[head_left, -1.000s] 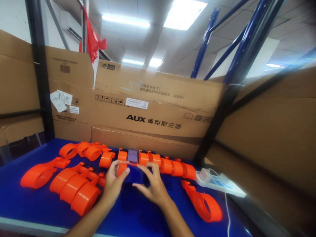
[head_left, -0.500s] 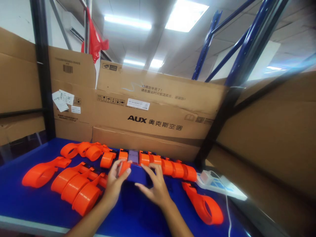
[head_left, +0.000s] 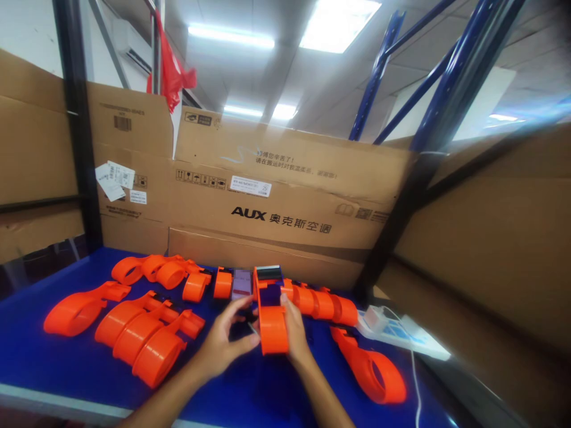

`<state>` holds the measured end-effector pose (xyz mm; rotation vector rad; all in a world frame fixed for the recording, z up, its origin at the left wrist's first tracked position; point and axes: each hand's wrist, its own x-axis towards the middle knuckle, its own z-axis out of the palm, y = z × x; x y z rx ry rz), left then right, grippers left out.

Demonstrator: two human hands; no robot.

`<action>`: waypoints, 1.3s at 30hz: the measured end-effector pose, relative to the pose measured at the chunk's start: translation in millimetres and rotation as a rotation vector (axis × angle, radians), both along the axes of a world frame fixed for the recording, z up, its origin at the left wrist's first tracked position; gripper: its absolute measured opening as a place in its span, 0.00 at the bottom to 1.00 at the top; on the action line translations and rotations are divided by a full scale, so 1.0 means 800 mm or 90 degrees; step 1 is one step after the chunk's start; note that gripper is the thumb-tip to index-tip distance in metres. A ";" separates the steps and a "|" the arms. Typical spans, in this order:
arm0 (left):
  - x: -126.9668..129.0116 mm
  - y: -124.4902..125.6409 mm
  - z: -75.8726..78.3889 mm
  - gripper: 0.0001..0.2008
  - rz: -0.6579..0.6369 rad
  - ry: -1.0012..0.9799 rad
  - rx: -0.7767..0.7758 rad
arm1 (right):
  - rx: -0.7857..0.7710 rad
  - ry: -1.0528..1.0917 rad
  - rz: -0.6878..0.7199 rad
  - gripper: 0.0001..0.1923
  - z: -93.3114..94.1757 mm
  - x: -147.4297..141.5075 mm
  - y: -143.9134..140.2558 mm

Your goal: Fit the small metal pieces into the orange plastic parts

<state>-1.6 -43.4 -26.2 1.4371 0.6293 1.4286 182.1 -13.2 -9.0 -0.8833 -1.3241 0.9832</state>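
My right hand (head_left: 295,330) is closed on an orange tape dispenser (head_left: 273,330) held upright over the blue table, gripping its right side. The dispenser has a round ring at its near end and a dark, silver-edged piece (head_left: 269,273) across its far end. My left hand (head_left: 229,336) is curled at the dispenser's left side, thumb tip close to the ring. Between its thumb and fingers shows a small black part (head_left: 248,316) with a thin pale edge; what it is I cannot make out. An orange dispenser (head_left: 222,283) and a phone-like grey screen (head_left: 241,284) stand just behind the hands.
More orange dispensers line the back right (head_left: 314,300), back left (head_left: 172,274) and front left (head_left: 151,351). A single one (head_left: 379,374) lies front right. A white power strip (head_left: 404,336) with a plug and cable sits at the right. Cardboard walls (head_left: 285,196) enclose the table (head_left: 241,398).
The dispenser has come to my right hand, turned upright, its ring towards me. My right hand, spread before, has closed on it. My left hand has shifted lower, beside it.
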 end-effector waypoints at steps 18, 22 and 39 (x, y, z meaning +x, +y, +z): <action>-0.001 0.010 0.001 0.22 0.080 -0.126 -0.137 | 0.271 -0.258 0.109 0.41 0.018 0.008 -0.030; 0.003 0.014 0.004 0.25 0.028 -0.102 -0.153 | 0.359 -0.383 0.119 0.45 0.022 0.008 -0.039; -0.205 -0.060 0.053 0.31 0.114 0.719 0.410 | 0.194 -0.162 0.151 0.39 0.018 -0.016 -0.032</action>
